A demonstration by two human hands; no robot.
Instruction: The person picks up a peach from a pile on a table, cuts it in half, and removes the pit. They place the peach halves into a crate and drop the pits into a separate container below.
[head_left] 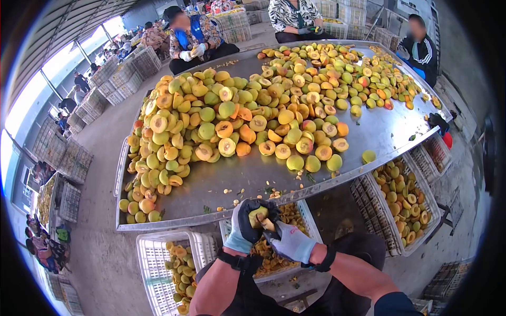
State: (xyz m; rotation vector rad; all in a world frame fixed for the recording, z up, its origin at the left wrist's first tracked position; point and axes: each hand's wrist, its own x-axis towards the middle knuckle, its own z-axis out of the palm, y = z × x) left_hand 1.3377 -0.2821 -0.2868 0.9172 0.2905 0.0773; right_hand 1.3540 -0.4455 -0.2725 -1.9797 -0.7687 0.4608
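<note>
Both my hands are gloved, grey-blue with dark palms, and meet just past the near edge of a metal table [211,184]. In my left hand [246,224] is a yellow-green fruit [258,215], held over a crate. My right hand [290,239] is closed against the fruit's right side, around a small brownish piece [268,225] whose nature I cannot make out. Below them a white crate [311,221] holds orange-yellow fruit pieces [274,255]. A big heap of halved and whole fruit [211,113] covers much of the table.
A white crate [153,274] of fruit stands at the lower left, another crate [377,224] at the right. Loose stones lie along the table's near edge. Three people sit beyond the table, with stacked crates [124,76] at the far left.
</note>
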